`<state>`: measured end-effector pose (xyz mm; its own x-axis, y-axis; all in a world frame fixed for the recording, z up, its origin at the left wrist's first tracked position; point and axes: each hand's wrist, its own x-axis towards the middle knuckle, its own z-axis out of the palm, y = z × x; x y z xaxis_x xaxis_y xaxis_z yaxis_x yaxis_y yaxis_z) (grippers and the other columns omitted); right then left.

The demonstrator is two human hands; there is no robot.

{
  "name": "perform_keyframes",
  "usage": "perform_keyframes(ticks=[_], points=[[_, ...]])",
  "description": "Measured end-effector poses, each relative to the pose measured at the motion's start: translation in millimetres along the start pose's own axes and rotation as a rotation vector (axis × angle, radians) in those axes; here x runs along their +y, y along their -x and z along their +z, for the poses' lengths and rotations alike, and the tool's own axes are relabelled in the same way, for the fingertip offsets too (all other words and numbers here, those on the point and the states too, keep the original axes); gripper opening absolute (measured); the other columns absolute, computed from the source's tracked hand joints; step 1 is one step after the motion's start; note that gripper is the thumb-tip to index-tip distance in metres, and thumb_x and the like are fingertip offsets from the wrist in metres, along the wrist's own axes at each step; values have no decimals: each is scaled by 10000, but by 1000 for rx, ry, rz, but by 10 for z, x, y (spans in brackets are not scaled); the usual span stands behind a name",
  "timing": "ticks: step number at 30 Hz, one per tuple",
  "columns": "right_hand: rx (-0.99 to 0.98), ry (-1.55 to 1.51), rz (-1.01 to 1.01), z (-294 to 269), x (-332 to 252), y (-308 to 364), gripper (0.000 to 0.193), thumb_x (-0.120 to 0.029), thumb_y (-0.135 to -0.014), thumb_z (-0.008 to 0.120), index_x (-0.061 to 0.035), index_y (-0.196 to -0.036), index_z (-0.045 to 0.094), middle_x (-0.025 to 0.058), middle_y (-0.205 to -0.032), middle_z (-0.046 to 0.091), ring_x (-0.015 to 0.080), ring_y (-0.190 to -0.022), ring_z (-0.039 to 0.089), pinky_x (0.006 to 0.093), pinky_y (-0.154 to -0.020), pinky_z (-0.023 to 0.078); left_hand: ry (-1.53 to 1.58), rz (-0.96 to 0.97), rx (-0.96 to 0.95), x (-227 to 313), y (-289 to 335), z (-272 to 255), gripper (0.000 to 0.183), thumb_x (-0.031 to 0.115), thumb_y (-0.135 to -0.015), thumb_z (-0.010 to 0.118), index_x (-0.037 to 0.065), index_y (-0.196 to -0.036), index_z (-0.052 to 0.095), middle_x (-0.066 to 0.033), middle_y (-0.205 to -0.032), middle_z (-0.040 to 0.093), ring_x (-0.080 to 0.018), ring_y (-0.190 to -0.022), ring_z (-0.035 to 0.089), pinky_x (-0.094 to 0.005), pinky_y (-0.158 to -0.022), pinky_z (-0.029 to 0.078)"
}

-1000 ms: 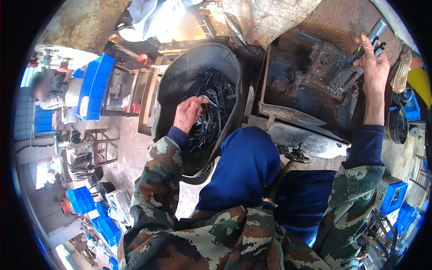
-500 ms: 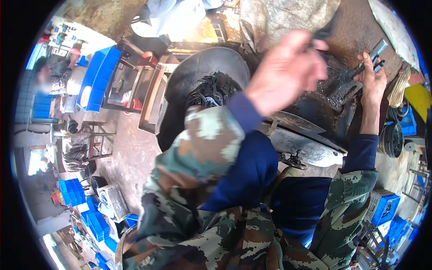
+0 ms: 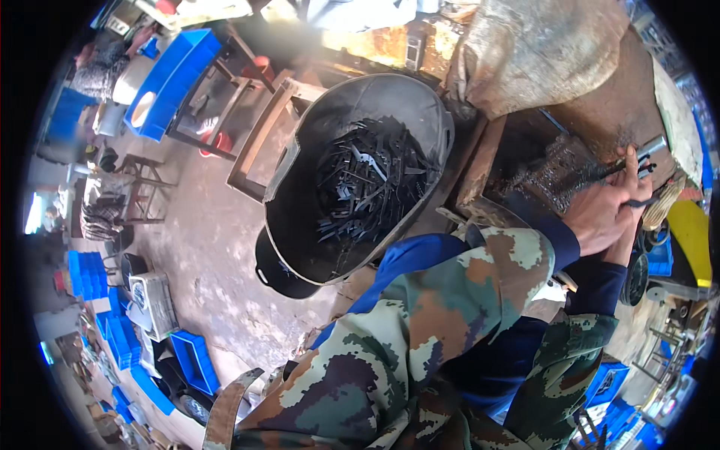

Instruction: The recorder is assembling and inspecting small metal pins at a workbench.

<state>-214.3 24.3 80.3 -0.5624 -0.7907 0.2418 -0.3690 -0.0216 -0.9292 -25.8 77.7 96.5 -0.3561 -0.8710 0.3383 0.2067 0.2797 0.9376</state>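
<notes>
A large dark metal basin point(image 3: 294, 196) holds a heap of several thin black metal pieces point(image 3: 367, 180). My left hand point(image 3: 596, 217), in a camouflage sleeve with a blue cuff, reaches across to the right. It rests at a dark, rusty machine point(image 3: 555, 171), fingers closed on a thin dark metal piece point(image 3: 638, 202). My right hand point(image 3: 631, 166) is mostly hidden behind the left one. Its fingers reach up around a grey lever handle point(image 3: 651, 146) on the machine.
A brown sack point(image 3: 540, 52) lies behind the machine, and a wooden frame point(image 3: 259, 131) stands left of the basin. Blue crates sit at upper left point(image 3: 169, 75) and lower left point(image 3: 193, 360). A yellow object point(image 3: 694, 236) is at the right edge. Concrete floor point(image 3: 202, 247) spreads to the left.
My left hand left the basin and swung right across the view to the machine, next to my right hand. The right hand stayed on the lever handle.
</notes>
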Motion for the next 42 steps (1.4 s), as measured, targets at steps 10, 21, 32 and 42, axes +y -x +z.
perform_keyframes(ticks=[10, 21, 32, 42], points=[[-48, -179, 6, -141, 149, 566, 333, -269, -968, 609, -8, -1170, 653, 36, -803, 594, 110, -754, 564, 285, -681, 451, -36, 70, 77, 133, 1, -95, 176, 184, -785, 588, 10, -771, 610, -247, -813, 640, -434, -770, 637, -538, -695, 504], [-298, 206, 262, -585, -480, 2097, 260, -125, -868, 695, -25, -1100, 635, 62, -976, 669, 129, -787, 603, 319, -694, 508, -261, 189, 27, 29, 258, -310, 191, 226, -804, 611, 57, -716, 629, -130, -793, 633, -345, -752, 651, -472, -647, 536], [-631, 466, -188, -595, -400, 2511, 345, 47, -751, 724, -26, -1076, 631, 94, -1239, 637, 314, -1092, 642, 378, -893, 538, -522, 81, -114, -257, 6, -501, 191, 154, -930, 647, -34, -940, 677, -122, -702, 567, -165, -617, 511, -319, -593, 432], [-576, 400, -151, -837, -535, 2453, 457, 85, -693, 601, -43, -1130, 617, 95, -1264, 610, 363, -1050, 635, 411, -862, 541, -774, 27, -265, -496, 11, -657, 208, 232, -894, 608, 79, -982, 718, -138, -928, 649, -372, -877, 631, -450, -762, 498]])
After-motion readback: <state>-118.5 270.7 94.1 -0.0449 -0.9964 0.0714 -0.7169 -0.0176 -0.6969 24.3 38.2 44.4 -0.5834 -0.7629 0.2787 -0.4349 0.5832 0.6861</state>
